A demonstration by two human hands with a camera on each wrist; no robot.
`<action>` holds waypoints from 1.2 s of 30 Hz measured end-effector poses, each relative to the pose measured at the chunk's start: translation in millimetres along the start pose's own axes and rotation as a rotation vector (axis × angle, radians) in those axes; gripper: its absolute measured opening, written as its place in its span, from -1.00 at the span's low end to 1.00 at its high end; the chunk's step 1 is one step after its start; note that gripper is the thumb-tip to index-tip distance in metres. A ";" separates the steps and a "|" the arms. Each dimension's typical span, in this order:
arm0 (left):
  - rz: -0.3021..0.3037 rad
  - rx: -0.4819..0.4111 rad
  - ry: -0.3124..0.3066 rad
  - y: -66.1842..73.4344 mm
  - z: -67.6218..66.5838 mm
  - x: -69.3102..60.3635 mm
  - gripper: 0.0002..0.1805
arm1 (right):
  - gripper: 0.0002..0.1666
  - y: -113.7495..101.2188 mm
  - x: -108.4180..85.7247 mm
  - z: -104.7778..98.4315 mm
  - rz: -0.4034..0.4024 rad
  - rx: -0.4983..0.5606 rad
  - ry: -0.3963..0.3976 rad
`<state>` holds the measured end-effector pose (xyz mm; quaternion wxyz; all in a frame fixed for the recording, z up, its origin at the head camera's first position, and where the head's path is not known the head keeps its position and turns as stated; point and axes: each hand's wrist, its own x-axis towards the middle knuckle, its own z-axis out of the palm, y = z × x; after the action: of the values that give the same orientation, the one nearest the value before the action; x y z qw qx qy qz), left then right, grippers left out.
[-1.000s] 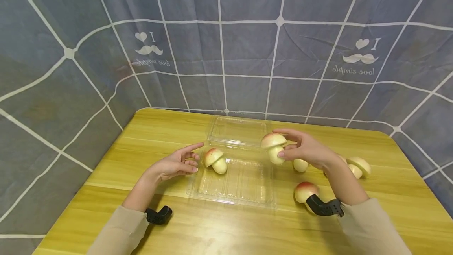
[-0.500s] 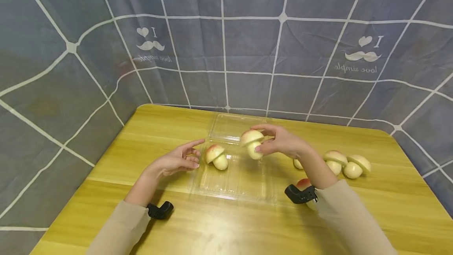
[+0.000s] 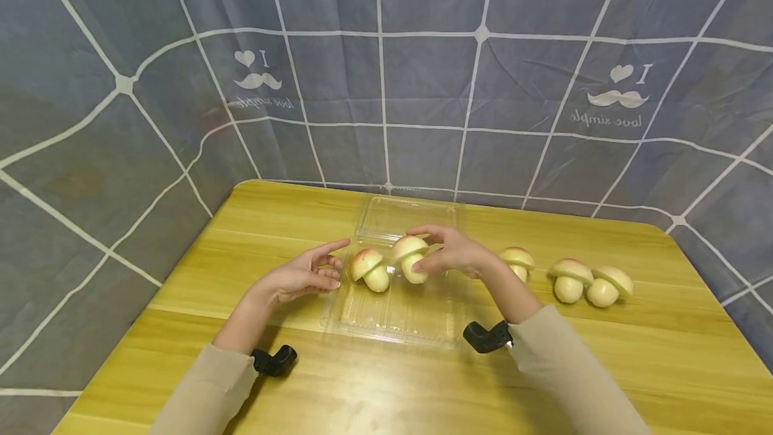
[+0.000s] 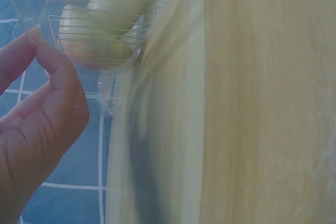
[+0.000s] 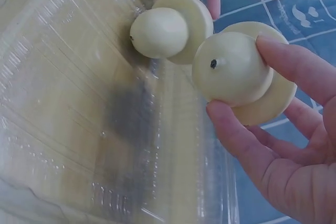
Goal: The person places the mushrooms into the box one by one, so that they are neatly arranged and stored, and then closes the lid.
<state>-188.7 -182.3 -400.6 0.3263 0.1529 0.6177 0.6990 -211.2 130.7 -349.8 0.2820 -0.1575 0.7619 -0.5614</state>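
Note:
A clear plastic clamshell box (image 3: 398,327) lies with its lid (image 3: 410,213) folded back. One toy mushroom (image 3: 370,270), pale with a reddish cap, rests in its left back part. My right hand (image 3: 453,252) pinches a second toy mushroom (image 3: 413,262) by its sides, over the box just right of the first. In the right wrist view, thumb and fingers grip this held mushroom (image 5: 231,69), its dark-dotted stem end facing the camera. My left hand (image 3: 302,275) stays at the box's left edge, index finger extended and thumb apart. In the left wrist view its fingertips (image 4: 37,36) are beside the clear rim.
Several more toy mushrooms (image 3: 569,280) lie on the wooden table (image 3: 374,395) to the right, one (image 3: 517,262) partly behind my right arm. A grey-blue curtain (image 3: 423,86) with white lines hangs behind the table. Black camera mounts (image 3: 488,337) sit on both wrists.
My right hand has carried its mushroom leftward from the box's right side to beside the first one, lowering it lately. The left hand has barely moved.

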 end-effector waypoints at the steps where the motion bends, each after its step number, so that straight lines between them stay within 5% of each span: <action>1: 0.001 0.000 0.000 0.0 0.0 0.1 -0.05 | -0.17 0.5 0.4 0.5 -0.005 -0.002 -0.002; 23: -0.001 0.006 0.005 2.1 -1.1 0.8 -0.05 | -0.19 7.0 2.6 14.0 -0.046 -0.037 0.019; 31: 0.003 0.006 0.005 2.5 -1.2 0.6 -0.06 | -0.24 7.2 3.6 22.4 -0.086 -0.239 0.112; 36: 0.000 0.001 0.000 1.8 -0.1 0.0 -0.05 | -0.23 8.5 2.5 29.2 -0.070 -0.222 0.132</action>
<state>-189.3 -182.4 -398.8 0.3262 0.1529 0.6181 0.6987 -194.9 109.6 -364.6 0.1924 -0.1770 0.8302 -0.4923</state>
